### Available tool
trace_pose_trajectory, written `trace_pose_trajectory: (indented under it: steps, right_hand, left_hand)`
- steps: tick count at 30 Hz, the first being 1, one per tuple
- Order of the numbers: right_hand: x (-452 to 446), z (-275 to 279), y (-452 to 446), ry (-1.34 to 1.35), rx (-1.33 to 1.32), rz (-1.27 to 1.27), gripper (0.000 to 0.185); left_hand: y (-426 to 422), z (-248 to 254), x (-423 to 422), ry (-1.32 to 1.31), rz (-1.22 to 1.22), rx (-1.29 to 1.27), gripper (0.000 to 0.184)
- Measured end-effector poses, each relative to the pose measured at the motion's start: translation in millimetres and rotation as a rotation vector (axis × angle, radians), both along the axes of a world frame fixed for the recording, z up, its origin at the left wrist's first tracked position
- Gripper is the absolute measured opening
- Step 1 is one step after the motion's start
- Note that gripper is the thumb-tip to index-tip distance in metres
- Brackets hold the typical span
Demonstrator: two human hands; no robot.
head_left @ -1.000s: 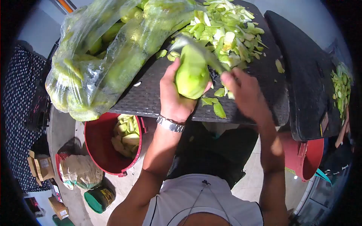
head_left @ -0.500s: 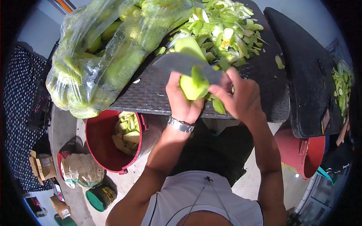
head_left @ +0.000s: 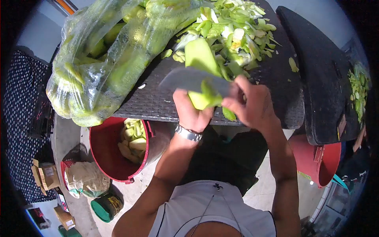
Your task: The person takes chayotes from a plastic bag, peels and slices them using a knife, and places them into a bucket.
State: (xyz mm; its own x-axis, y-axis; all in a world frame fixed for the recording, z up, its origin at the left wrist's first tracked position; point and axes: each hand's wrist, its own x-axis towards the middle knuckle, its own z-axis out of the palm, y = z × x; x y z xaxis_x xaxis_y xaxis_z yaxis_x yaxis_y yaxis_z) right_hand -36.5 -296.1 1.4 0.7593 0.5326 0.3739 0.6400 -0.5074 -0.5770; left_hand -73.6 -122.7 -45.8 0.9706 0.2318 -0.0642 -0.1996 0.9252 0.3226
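My left hand (head_left: 191,112), wearing a metal wristwatch, is closed around the lower end of a long, pale green fruit (head_left: 200,57) that looks like a peeled green mango. Held across the fruit by my right hand (head_left: 252,100) is a broad-bladed knife (head_left: 185,80), slightly blurred. A strip of green peel clings to the blade near the handle, which my right fingers mostly hide. Just beyond the fruit, a heap of green and white peelings (head_left: 237,35) lies on the dark woven-pattern tabletop (head_left: 158,106).
A clear plastic bag (head_left: 90,79) of green fruit lies on the table's left side. Below, a red bucket (head_left: 108,158) holds pale peeled pieces; another red bucket (head_left: 306,158) stands right. A dark chair-like panel (head_left: 316,71) borders the table's right edge.
The knife has shifted slightly down along the fruit, toward my left hand. The fruit is tilted a little differently, and both hands keep their hold.
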Motion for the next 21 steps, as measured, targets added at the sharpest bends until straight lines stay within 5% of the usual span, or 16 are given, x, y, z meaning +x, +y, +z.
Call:
trace_pose_trajectory:
  steps: [1,14,19,21]
  right_hand:
    - [-5,3,1,0.03,-0.001,0.061,0.051]
    - [49,1,-16,0.016,-0.09,-0.103,0.055]
    - [95,26,-34,0.454,-0.128,-0.362,0.072]
    - [96,29,-36,0.492,-0.163,-0.397,0.076]
  left_hand:
    - [5,8,-3,-0.044,-0.214,-0.111,0.041]
    - [12,-5,-4,-0.134,-0.424,-0.176,0.052]
    - [11,28,-8,0.097,-0.318,-0.128,0.06]
    - [20,14,0,-0.002,-0.356,-0.087,0.058]
